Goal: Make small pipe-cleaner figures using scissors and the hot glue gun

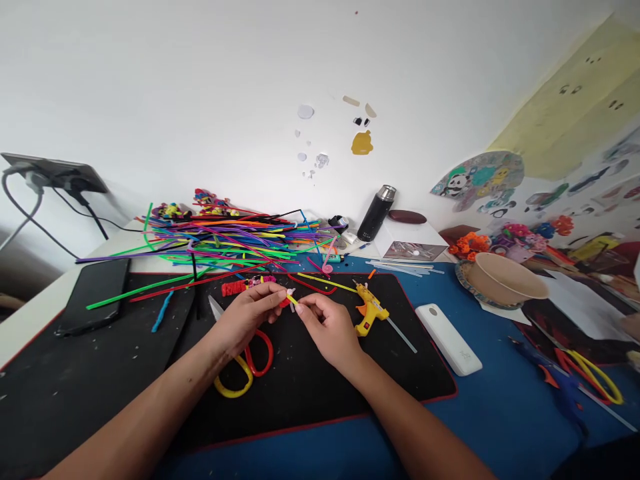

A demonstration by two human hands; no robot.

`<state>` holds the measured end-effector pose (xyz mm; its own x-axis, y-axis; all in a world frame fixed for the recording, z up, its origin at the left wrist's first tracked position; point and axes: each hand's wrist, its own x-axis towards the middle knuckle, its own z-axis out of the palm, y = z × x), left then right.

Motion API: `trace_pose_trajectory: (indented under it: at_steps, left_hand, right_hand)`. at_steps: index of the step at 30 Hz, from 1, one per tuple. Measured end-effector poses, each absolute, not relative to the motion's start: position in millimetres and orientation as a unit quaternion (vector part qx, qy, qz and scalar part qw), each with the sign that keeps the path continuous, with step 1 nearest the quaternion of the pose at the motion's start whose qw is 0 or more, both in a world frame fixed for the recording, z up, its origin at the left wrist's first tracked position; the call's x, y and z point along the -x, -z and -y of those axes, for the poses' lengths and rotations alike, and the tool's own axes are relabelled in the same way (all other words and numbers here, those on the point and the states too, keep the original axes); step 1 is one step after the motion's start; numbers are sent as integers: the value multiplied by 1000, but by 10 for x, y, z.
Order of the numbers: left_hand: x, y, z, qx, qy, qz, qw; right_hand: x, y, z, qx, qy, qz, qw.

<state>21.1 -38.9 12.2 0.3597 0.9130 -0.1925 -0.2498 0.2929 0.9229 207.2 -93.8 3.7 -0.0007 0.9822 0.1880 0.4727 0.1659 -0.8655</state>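
Over the black mat (pixel 310 393), my two hands meet at a small pipe-cleaner piece. The fingers of my left hand (pixel 257 310) are closed on this piece, whose red and pale pink parts show only partly. A short yellow pipe cleaner (pixel 291 299) runs from it to my right hand (pixel 327 327), where thumb and index finger pinch its near end. Scissors (pixel 260 353) with red and yellow handles lie partly under my left hand and wrist. Just right of my right hand is a yellow hot glue gun (pixel 371 312) with a glue stick in its back.
Many coloured pipe cleaners (pixel 235 237) are heaped along the wall. A phone (pixel 95 293) lies at left. Behind stand a black flask (pixel 376 215) and a white box (pixel 410 237). To the right are a white power bank (pixel 449 339), a bowl (pixel 510 277) and a blue glue gun (pixel 555 383).
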Motion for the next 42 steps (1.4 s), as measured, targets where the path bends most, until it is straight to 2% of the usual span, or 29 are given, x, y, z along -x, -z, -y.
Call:
trace_pose_trajectory:
  at_steps: [8, 13, 25, 42]
  left_hand:
    - [-183, -83, 365, -455, -434, -392, 671]
    - [-164, -68, 354, -464, -434, -395, 664]
    - [-148, -18, 331, -481, -425, -417, 644]
    - [-160, -84, 337, -394, -410, -388, 726]
  right_hand:
    - [-1970, 3, 726, 530, -425, 581, 448]
    - [-1942, -23, 639, 522, -459, 553, 460]
    - [-1914, 43, 658, 517, -468, 551, 459]
    - [-1974, 42, 717, 517, -455, 562, 458]
